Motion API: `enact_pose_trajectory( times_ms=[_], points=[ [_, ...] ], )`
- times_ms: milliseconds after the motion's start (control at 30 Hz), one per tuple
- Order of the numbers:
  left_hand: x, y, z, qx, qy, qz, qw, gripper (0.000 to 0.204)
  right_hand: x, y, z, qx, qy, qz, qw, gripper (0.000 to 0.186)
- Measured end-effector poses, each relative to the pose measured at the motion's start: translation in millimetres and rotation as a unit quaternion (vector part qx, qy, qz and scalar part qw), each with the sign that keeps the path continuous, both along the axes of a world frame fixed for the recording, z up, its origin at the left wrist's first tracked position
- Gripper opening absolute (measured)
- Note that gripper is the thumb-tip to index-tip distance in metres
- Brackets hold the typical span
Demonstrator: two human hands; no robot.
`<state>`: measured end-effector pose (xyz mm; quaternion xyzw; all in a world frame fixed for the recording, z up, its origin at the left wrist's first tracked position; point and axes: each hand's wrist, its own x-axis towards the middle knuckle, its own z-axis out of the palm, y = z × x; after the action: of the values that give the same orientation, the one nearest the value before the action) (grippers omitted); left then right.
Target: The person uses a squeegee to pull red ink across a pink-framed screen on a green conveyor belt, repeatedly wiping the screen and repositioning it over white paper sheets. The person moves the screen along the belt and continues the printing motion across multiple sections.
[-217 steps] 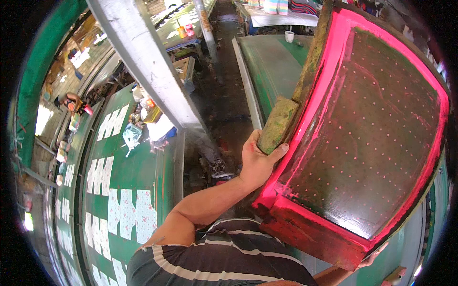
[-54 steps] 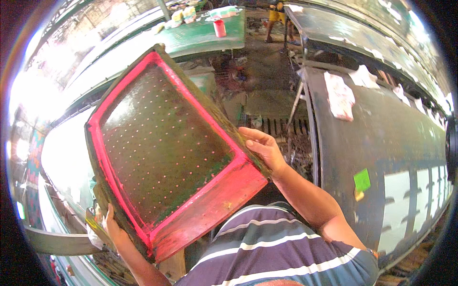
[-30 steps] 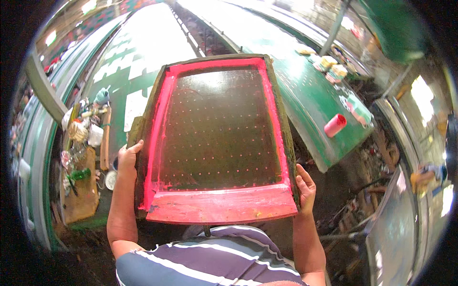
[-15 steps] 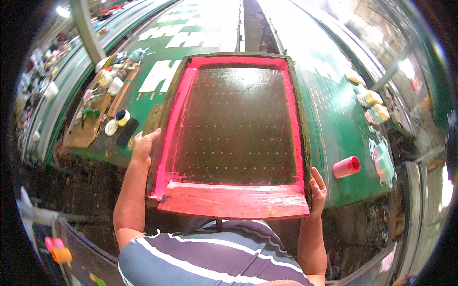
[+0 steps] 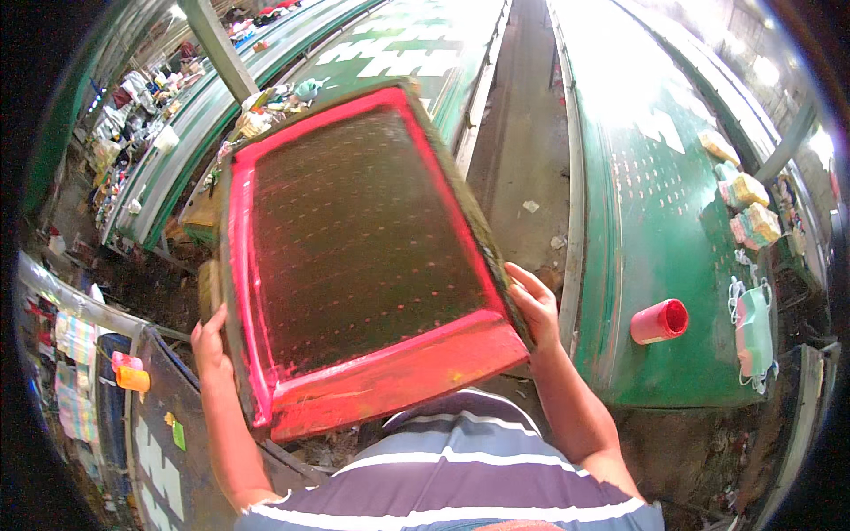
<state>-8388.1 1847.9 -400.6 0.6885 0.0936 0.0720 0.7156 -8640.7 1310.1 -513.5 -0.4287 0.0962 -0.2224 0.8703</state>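
Note:
A screen printing frame [image 5: 363, 239] is held up in front of my body between both hands, tilted so its far end leans left. Its dark mesh carries rows of small light dots, and pink ink lines the inner edges. Across the near end lies a flat red-pink board [image 5: 398, 376], perhaps a squeegee, smeared with ink. My left hand [image 5: 211, 350] grips the frame's left side near the lower corner, its fingers partly hidden. On the right side, my right hand [image 5: 534, 305] is closed around the frame's edge, thumb side up.
On the green table [image 5: 620, 372] at right lies a pink ink pot [image 5: 660, 322] on its side. Beside it are a pale green face mask [image 5: 754, 332] and cloth stacks [image 5: 751, 212]. A littered aisle [image 5: 522, 168] separates the long tables. A metal post [image 5: 217, 49] rises at left.
The frame has swung left and tilted, its right side turning toward me, with both hands still holding it. The view has shifted, showing more of the aisle and right table.

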Motion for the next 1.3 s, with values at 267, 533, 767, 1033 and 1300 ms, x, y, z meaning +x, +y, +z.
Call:
enact_pose_trajectory(
  times_ms=[267,533,767,1033,1300],
  points=[
    [-65,47,10,0.033,0.011,0.16,0.987,0.064,126,-21,-10,0.023,-0.061,0.178,0.982,0.052],
    [-57,26,25,0.012,0.019,0.215,0.976,0.048,231,-46,27,0.086,-0.039,0.266,0.959,0.05],
    [-56,-8,43,0.022,0.006,0.291,0.956,0.046,297,-52,31,0.086,-0.033,0.308,0.947,0.052],
    [-99,-43,55,0.096,0.041,0.379,0.92,0.09,369,-45,56,0.088,-0.015,0.426,0.9,0.054],
    [-74,-124,53,0.036,0.009,0.468,0.883,0.071,495,-91,83,-0.07,-0.033,0.529,0.845,0.08]
  ],
)
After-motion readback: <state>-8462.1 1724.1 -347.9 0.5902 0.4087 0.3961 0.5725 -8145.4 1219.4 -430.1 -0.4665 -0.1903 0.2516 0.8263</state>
